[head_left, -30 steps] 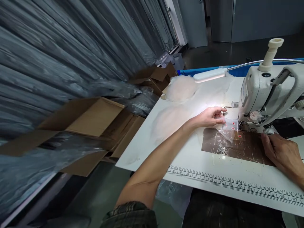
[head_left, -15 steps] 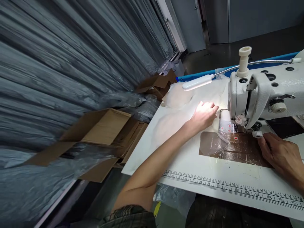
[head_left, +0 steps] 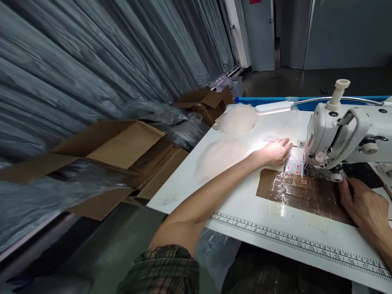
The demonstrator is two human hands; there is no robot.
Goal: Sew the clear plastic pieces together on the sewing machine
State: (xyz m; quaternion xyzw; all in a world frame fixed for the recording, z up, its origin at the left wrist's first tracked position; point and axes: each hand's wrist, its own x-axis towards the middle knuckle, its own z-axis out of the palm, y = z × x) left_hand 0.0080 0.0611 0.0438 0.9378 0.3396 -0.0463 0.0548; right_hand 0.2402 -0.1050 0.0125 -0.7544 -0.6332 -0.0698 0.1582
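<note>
Table [head_left: 173, 197]: standing right of the near box [head_left: 127, 149]
Sewing machine [head_left: 321, 130]: standing on the table's right part
Sheet [head_left: 309, 198]: lying before the sewing machine
Measuring scale [head_left: 295, 242]: running along the table's near edge
Near pad [head_left: 216, 157]: lying left on the table
Far pad [head_left: 239, 119]: lying behind the near pad
Lamp [head_left: 274, 108]: extending between far pad and sewing machine
Far box [head_left: 211, 100]: standing behind the near box

Open brown cardboard boxes [head_left: 122, 147] hold crumpled clear plastic [head_left: 92, 175] beside a pleated grey curtain [head_left: 101, 53].
</note>
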